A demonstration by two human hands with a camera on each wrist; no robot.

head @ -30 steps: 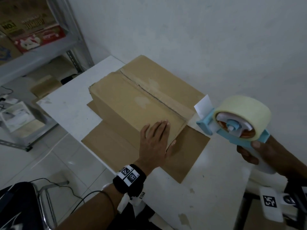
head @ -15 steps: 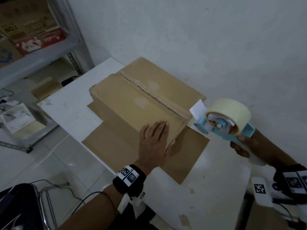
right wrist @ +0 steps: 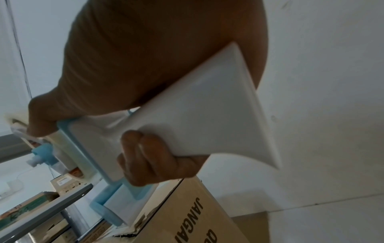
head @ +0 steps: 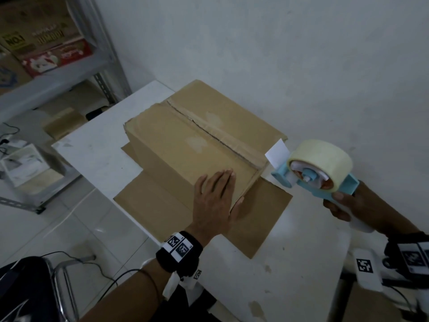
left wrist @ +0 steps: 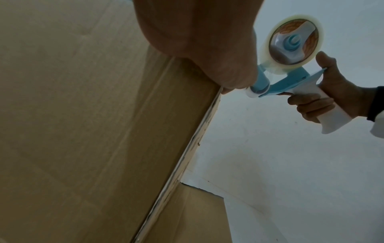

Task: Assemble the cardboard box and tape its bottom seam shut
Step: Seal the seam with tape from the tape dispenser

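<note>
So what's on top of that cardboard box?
The left hand lies flat on the cardboard box near its unsealed seam. The box's inside is hidden.

White worktop (head: 267, 270) against the far wall. The cardboard box (head: 185, 145) rests directly on it, lower flaps (head: 262, 219) splayed flat on the surface.

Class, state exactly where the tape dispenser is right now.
In the head view, the tape dispenser is on the right, gripped by the right hand above the table, its front just off the cardboard box's near-right end.
</note>
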